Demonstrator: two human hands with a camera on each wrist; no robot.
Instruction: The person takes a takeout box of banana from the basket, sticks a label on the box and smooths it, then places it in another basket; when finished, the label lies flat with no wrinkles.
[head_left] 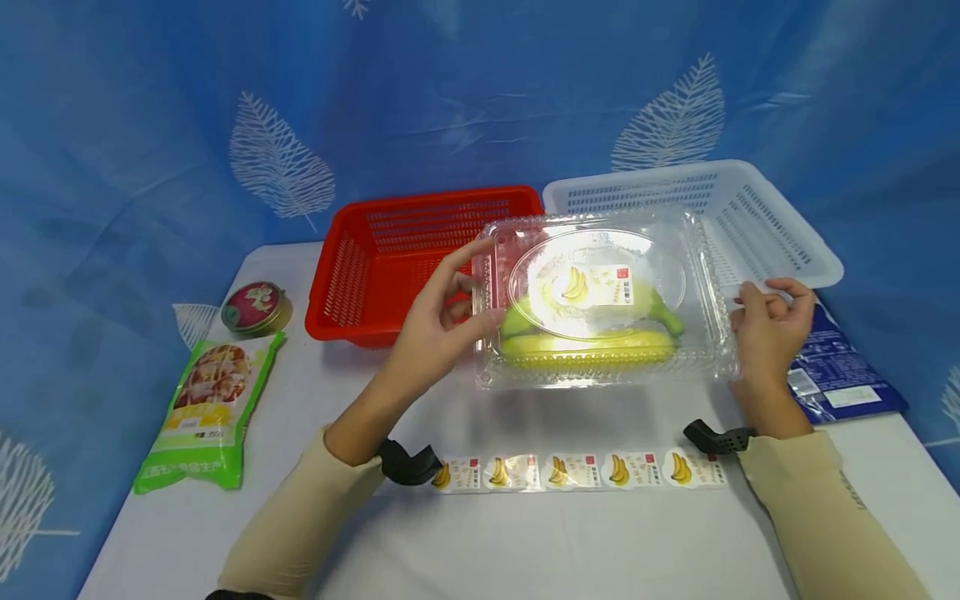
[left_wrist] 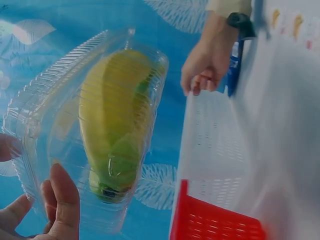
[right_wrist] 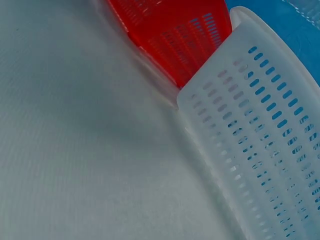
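Observation:
A clear plastic clamshell box [head_left: 705,358] with yellow-green bananas [head_left: 592,346] inside hangs above the table, tilted. A banana-print label [head_left: 597,286] is on its lid. My left hand [head_left: 442,321] grips the box's left edge, thumb on the near side; its fingers [left_wrist: 65,200] also show in the left wrist view. My right hand [head_left: 776,333] is just right of the box, apart from it, with curled fingers at the front rim of the white basket [head_left: 780,229]. In the left wrist view, the right hand [left_wrist: 210,62] appears to pinch that rim. The right wrist view hides this hand.
A red basket [head_left: 360,321] stands left of the white one. A label strip [head_left: 577,472] lies along the front. At left are a round tin [head_left: 257,308] and a green snack bag [head_left: 202,417]; at right, a blue packet [head_left: 847,375]. A blue curtain [head_left: 480,100] hangs behind.

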